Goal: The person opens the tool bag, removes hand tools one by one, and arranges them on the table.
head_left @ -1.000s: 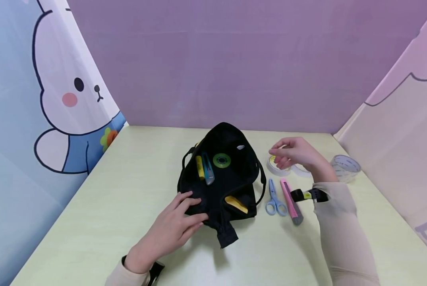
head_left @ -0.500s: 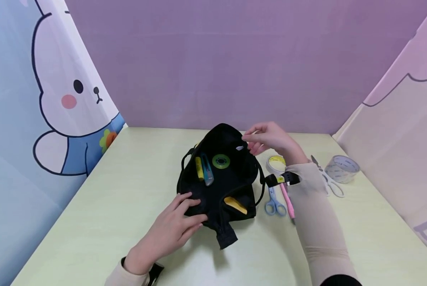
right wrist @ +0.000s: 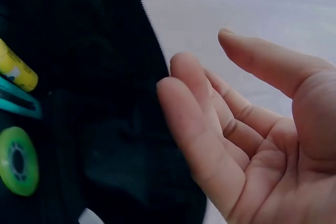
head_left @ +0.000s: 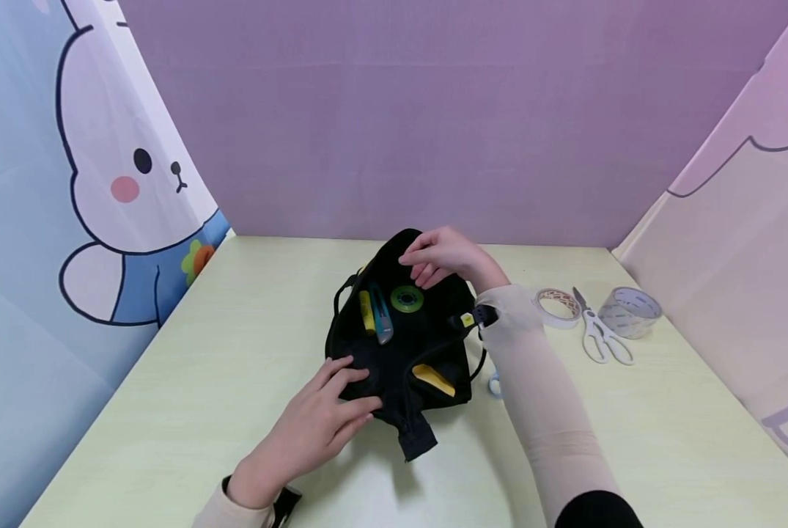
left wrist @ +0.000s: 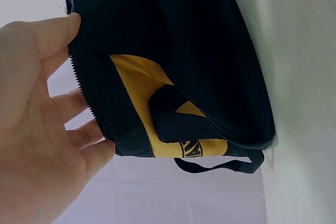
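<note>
A black bag (head_left: 400, 352) lies wide open on the table, its zipped opening showing the inside. My left hand (head_left: 314, 422) holds its near left edge; in the left wrist view the thumb and fingertips grip the zippered rim. My right hand (head_left: 449, 258) hovers over the far right of the opening, fingers loosely bent with nothing in them. In the bag are a yellow tube like a glue stick (head_left: 367, 312), a teal utility knife (head_left: 382, 315) and a green disc with a dark hub (head_left: 407, 298). A small white piece (right wrist: 90, 217) shows low in the right wrist view.
To the right are a roll of white tape (head_left: 558, 308), white-handled scissors (head_left: 602, 339) and a wide clear tape roll (head_left: 631, 313). A bit of blue scissors (head_left: 495, 385) shows beside the right sleeve, which hides what lies beneath. Cloth backdrops (head_left: 400, 132) enclose the table.
My right hand has moved left from above the tape rolls to over the bag's opening, its forearm now covering the pink knife and most of the blue scissors. My left hand stays on the bag.
</note>
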A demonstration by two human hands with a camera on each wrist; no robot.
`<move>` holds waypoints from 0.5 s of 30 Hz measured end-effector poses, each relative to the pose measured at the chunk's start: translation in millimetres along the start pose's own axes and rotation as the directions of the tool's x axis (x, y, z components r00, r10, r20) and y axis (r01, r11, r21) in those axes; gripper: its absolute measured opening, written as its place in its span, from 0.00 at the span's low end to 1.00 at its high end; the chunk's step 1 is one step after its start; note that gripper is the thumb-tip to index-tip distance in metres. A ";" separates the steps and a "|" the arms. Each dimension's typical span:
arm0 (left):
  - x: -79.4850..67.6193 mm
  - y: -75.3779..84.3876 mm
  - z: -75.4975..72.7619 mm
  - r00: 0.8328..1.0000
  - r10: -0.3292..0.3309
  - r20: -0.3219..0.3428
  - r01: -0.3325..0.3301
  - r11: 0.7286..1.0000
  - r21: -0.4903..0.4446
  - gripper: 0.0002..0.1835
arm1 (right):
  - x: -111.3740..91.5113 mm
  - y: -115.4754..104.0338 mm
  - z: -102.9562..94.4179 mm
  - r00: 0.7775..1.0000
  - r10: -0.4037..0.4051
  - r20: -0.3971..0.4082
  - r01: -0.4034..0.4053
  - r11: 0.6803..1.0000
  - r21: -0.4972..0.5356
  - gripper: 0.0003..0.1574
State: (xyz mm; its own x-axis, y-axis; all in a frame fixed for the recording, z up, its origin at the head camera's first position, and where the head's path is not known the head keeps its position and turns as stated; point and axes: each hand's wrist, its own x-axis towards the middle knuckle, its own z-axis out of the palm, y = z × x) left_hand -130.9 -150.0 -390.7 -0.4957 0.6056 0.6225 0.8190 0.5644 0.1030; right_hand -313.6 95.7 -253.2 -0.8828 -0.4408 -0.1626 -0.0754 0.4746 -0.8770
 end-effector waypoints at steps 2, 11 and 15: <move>0.8 -0.1 0.7 1.000 -0.004 0.005 0.004 1.000 0.001 0.24 | 8.5 2.9 3.2 1.000 0.018 0.022 -0.018 1.000 0.001 0.19; 3.0 0.2 4.1 1.000 -0.010 0.008 0.010 1.000 0.007 0.27 | 37.8 18.1 25.8 0.988 0.124 0.093 -0.116 0.989 -0.090 0.19; 5.4 -0.4 5.0 1.000 -0.003 -0.002 0.003 1.000 0.009 0.27 | 48.0 24.3 37.3 0.985 0.132 0.108 -0.121 0.987 -0.101 0.18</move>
State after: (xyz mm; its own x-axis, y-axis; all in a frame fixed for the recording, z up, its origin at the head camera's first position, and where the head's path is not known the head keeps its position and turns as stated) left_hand -135.3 -144.2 -391.3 -0.4973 0.6028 0.6240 0.8150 0.5711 0.0979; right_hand -340.5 57.6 -299.3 -0.8296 -0.4540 -0.3250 -0.0140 0.5988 -0.8008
